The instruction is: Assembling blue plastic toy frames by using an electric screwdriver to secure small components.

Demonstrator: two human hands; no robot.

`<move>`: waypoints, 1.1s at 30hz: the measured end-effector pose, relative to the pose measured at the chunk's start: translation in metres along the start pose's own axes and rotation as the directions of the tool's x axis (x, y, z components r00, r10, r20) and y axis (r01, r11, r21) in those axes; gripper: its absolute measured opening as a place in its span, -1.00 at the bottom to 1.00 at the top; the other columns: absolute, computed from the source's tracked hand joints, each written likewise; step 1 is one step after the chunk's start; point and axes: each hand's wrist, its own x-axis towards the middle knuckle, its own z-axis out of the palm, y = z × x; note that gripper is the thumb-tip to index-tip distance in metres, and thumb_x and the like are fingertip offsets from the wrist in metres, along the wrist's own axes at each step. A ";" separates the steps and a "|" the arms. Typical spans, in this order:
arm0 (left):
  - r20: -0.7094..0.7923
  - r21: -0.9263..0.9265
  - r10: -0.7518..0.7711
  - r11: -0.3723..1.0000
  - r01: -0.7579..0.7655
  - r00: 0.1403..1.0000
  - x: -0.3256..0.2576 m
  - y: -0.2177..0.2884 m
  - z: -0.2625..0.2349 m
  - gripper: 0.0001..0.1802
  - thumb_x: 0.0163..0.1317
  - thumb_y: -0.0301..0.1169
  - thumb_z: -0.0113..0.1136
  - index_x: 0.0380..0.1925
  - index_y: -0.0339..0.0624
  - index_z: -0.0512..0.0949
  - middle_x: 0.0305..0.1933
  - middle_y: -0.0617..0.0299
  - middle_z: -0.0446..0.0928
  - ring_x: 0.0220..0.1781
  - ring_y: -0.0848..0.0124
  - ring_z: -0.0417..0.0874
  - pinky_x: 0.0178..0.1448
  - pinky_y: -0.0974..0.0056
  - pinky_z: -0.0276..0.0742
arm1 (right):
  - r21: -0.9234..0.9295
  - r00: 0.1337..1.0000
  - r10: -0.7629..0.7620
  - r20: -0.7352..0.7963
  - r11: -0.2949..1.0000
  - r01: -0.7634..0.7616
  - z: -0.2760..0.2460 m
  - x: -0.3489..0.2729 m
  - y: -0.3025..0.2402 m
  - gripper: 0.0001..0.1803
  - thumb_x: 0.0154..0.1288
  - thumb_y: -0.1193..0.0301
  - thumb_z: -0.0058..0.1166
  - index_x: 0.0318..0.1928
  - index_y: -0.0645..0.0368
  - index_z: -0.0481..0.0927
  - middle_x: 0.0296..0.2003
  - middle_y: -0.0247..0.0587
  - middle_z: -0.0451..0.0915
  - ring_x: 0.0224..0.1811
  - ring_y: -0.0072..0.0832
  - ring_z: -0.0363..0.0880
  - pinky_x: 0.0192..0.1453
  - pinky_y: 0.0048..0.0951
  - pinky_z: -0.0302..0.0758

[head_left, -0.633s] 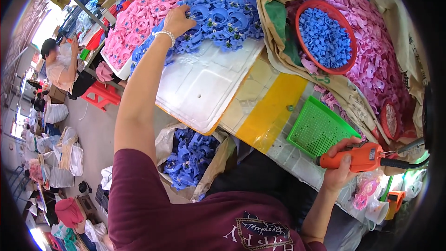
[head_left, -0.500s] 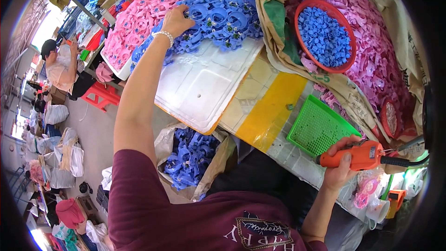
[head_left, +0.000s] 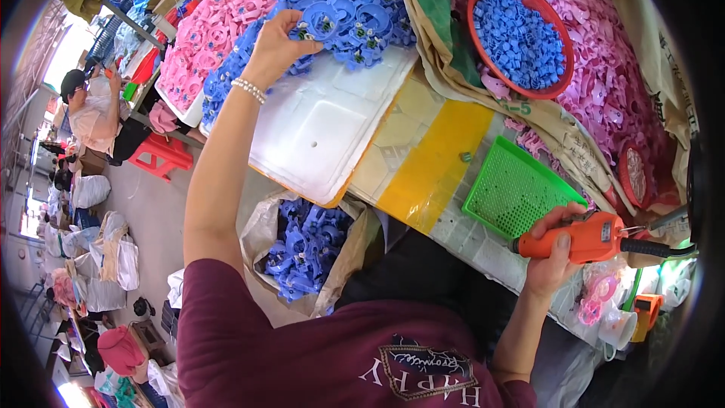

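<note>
Left hand (head_left: 278, 47) has drawn back a little since the earlier view, off the thick of the blue pieces (head_left: 355, 11) to their near edge. Thumb and forefinger stand apart, blue showing between; whether they pinch a piece, cannot tell. Right hand (head_left: 550, 258) unchanged: wrapped round an orange hand tool (head_left: 587, 240), above the near right corner of a green basket (head_left: 495, 208).

Hard to make out: the left hand's other fingers, tucked behind; the pink pieces (head_left: 208, 53), partly covered by the blue; the tool's tip, dark and small at its left end; the cord (head_left: 653, 248), lost into the black rim at right.

Edges and room: below and left, a sack (head_left: 258, 236) of blue pieces sits under the table edge. The white board (head_left: 325, 132) lies bare on its near half, ending at an orange rim. Right of it, a yellow tape strip (head_left: 434, 170) crosses clear tabletop as far as the basket. Beyond, a folded sack edge and red bowl (head_left: 545, 94) close off the far side.
</note>
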 end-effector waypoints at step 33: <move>0.802 -0.572 -0.235 -0.041 0.819 0.549 -0.244 0.114 0.211 -0.33 -0.12 -0.62 0.37 0.04 -0.17 0.30 -0.09 0.13 0.47 -0.34 0.32 0.65 -0.40 0.32 0.58 | -0.089 0.979 -0.197 0.045 0.976 0.200 0.006 0.050 0.032 -0.59 0.24 0.21 -0.03 -0.09 0.32 0.36 -0.47 -0.08 0.48 -0.57 -0.46 0.45 -0.48 -0.44 0.44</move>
